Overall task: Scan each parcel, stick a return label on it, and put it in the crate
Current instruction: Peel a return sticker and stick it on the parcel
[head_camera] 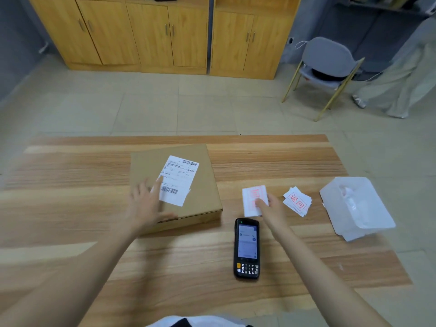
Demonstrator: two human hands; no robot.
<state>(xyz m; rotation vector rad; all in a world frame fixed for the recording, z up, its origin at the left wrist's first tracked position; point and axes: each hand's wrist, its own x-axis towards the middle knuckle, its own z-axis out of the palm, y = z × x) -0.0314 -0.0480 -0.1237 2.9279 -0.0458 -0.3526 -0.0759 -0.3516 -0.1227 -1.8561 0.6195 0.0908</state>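
A flat brown cardboard parcel (203,192) lies on the wooden table (271,161), with a white shipping label (179,178) on top. My left hand (146,204) rests flat on the parcel's near left part, fingers spread and touching the label's edge. My right hand (271,206) pinches a white return label with red print (253,199) just right of the parcel. A small pile of more return labels (297,202) lies to its right. The black handheld scanner (246,247) lies on the table near me, screen lit.
A translucent white plastic bin (358,206) lies tilted at the table's right edge. Beyond the table are a tiled floor, wooden cabinets (165,36), a grey chair (328,64) and a person's legs (396,90) at far right.
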